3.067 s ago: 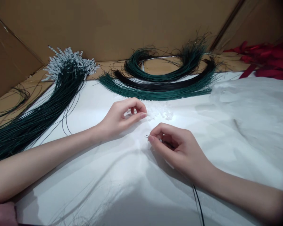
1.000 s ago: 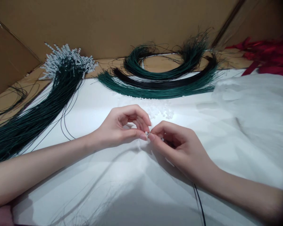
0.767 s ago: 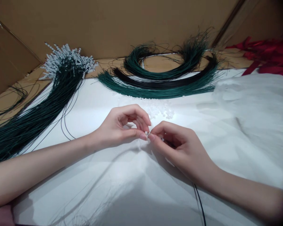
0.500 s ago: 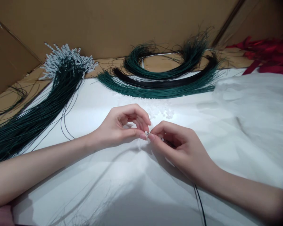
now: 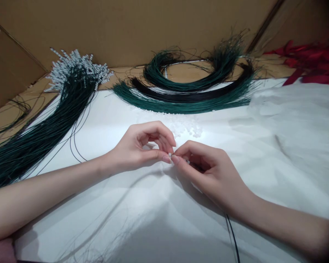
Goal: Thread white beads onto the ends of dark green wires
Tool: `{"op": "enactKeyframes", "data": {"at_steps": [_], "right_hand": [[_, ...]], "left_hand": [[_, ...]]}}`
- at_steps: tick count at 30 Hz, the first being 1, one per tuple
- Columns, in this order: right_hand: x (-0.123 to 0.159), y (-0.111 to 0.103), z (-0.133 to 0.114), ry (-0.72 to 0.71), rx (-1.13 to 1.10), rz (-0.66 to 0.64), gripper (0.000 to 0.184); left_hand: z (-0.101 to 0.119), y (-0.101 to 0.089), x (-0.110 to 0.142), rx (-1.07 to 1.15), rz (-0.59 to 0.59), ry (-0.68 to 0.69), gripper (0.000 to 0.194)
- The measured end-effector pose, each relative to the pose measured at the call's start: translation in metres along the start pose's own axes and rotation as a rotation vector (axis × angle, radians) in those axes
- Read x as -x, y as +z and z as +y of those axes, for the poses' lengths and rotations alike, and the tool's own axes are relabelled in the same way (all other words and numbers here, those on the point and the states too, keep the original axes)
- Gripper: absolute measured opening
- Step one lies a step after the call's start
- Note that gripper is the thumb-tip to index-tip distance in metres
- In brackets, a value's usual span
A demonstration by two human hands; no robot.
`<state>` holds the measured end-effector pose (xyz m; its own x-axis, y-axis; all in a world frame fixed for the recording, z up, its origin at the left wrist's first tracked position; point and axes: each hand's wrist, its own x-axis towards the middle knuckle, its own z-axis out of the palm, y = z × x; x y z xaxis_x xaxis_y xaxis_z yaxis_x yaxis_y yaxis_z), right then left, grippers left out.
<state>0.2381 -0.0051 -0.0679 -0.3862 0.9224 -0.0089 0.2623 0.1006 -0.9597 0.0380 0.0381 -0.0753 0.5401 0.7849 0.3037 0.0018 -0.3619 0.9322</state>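
Thumb and fingers of my left hand pinch a small white bead at the tips. Close against it, my right hand grips dark cords, whose tails come out below the wrist and run toward the near edge. Another white bead sits on the cords within the right hand's grasp. The fingertips of both hands meet; whether a cord end passes through the pinched bead is too small to tell. Just beyond the hands, loose white beads lie scattered on the white sheet.
A thick bundle of dark green cords with beaded white ends lies at the left. Curved bundles of green and black cords lie behind the beads. Red ribbons and crumpled clear plastic are at the right. Cardboard walls stand behind.
My left hand has come from the loose beads to my right fingertips, bringing a bead to the cord ends. Over the last second both hands stay almost still.
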Motion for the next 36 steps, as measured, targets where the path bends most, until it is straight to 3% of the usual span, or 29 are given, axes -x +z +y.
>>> {"op": "enactKeyframes", "data": {"at_steps": [9, 20, 36], "right_hand": [[-0.0002, -0.0003, 0.0058, 0.021, -0.066, 0.028, 0.008], [-0.0016, -0.0008, 0.0052, 0.027, -0.102, 0.034, 0.014], [-0.0014, -0.0017, 0.0064, -0.006, -0.05, 0.041, 0.009]], "left_hand": [[-0.0042, -0.0009, 0.0027, -0.044, 0.004, 0.054, 0.023], [-0.0028, 0.0011, 0.0052, -0.252, 0.001, 0.143, 0.013], [-0.0006, 0.0023, 0.0045, -0.144, 0.025, 0.111, 0.023]]}}
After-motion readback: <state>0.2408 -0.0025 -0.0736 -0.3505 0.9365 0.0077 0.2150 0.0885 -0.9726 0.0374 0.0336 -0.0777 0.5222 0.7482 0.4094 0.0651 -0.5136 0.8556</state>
